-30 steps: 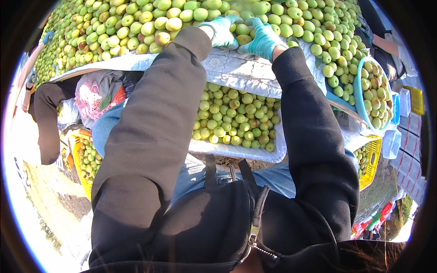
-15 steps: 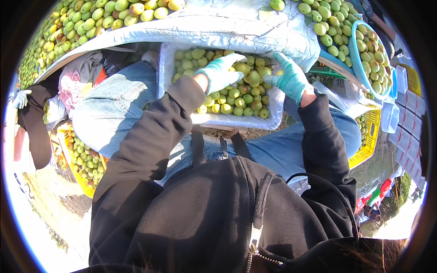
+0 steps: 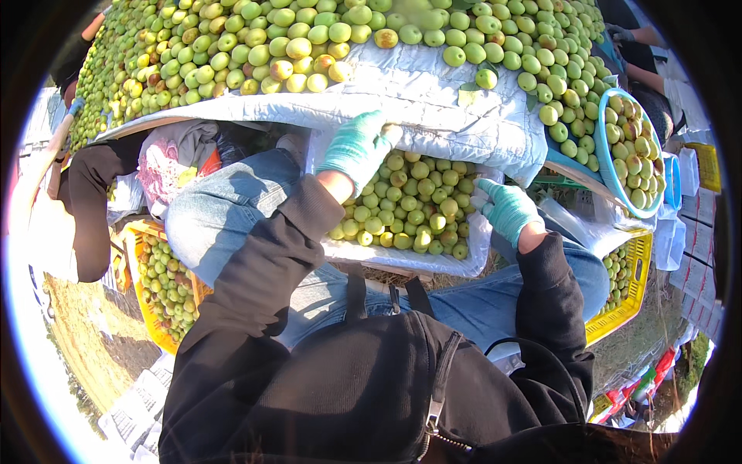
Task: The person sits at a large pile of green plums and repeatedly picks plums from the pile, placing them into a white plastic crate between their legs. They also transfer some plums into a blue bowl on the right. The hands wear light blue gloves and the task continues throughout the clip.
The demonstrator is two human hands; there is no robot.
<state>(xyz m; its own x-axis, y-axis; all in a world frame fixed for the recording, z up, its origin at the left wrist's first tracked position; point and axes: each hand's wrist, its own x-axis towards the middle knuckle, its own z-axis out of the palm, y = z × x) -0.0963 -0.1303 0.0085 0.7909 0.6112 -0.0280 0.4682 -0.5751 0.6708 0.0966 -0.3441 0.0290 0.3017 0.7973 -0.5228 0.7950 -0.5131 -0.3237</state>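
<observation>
A plastic-lined crate [image 3: 479, 255] heaped with green jujubes [image 3: 410, 197] stands between my knees. Both my hands wear turquoise knit gloves with paler fingertips. My left hand [image 3: 355, 151] is raised over the crate's far left part, beside the edge of a pale quilted sheet [image 3: 456, 108]. Its thumb stands away from the fingers, and I see no fruit in it. At the crate's right side, my right hand [image 3: 512, 213] is open, its slightly bent fingers pointing left over the rim, close to the fruit. Its palm is hidden.
Beyond the quilted sheet lies a broad pile of jujubes [image 3: 255, 46]. A blue round basket [image 3: 605, 147] of fruit stands at right. Yellow crates [image 3: 638, 286] with fruit flank my legs. Other people's limbs show at the far left and upper right.
My left hand has moved up from the fruit toward the sheet. My right hand has drawn back to the crate's right rim. The view has shifted, showing more of the pile.
</observation>
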